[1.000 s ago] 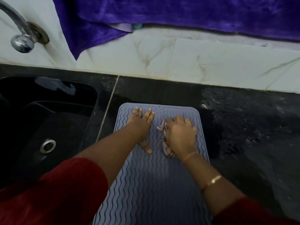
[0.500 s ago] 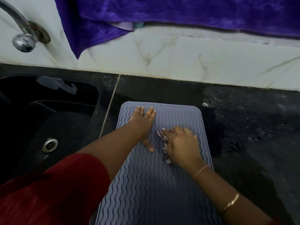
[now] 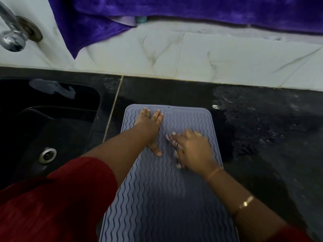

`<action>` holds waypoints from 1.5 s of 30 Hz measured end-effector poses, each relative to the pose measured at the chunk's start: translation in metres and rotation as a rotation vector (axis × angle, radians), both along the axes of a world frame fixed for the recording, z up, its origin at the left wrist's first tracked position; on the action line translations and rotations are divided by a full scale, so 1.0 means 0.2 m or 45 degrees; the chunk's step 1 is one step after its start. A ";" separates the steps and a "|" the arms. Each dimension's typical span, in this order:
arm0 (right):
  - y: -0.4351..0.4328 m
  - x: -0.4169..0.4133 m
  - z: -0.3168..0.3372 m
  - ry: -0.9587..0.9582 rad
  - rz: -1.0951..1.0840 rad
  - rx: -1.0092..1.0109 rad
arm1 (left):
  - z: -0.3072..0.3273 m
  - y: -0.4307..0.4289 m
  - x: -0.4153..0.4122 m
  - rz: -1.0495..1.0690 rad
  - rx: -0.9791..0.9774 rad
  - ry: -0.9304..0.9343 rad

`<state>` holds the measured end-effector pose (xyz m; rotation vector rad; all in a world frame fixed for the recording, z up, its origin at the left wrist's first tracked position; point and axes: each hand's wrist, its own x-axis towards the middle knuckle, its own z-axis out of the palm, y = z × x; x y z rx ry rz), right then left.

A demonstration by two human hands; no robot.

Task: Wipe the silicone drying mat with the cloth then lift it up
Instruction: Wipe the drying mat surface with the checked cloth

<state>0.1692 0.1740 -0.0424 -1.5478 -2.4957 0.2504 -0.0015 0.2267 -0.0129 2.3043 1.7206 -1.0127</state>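
Note:
A grey-blue silicone drying mat (image 3: 162, 198) with wavy ridges lies flat on the black counter, its long side running away from me. My left hand (image 3: 149, 127) presses flat on the mat's far left part, fingers straight, thumb spread toward me. To its right, my right hand (image 3: 194, 151) is blurred with motion and holds a small patterned cloth (image 3: 172, 139) bunched against the mat; only the cloth's left edge shows from under the hand.
A black sink (image 3: 49, 130) with a metal drain (image 3: 47, 154) lies left of the mat, a chrome tap (image 3: 10, 37) above it. White marble tiles (image 3: 209, 60) back the counter, with a purple towel (image 3: 157, 9) hanging over them. Wet streaks mark the counter (image 3: 262, 130) at right.
My right hand has slid the cloth toward me and to the right along the mat, then slightly back. The left hand has stayed pressed on the mat's far left part.

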 end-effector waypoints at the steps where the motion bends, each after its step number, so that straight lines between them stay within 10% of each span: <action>1: -0.07 0.02 0.00 -0.015 0.032 0.049 | 0.00 0.00 0.00 0.009 -0.001 -0.014; 13: 0.38 -0.12 0.02 -0.068 -0.432 0.042 | -0.03 0.01 -0.01 0.076 -0.017 -0.005; 28: -0.38 0.03 0.06 0.024 -0.093 -0.185 | 0.02 -0.11 0.02 0.082 0.145 0.031; 35: -0.02 -0.08 0.12 -0.008 -0.451 -0.106 | 0.00 -0.40 0.02 0.245 0.263 -0.400; 45: -0.54 0.08 0.08 0.020 -0.034 -0.223 | -0.11 -0.55 0.07 0.404 0.236 -0.471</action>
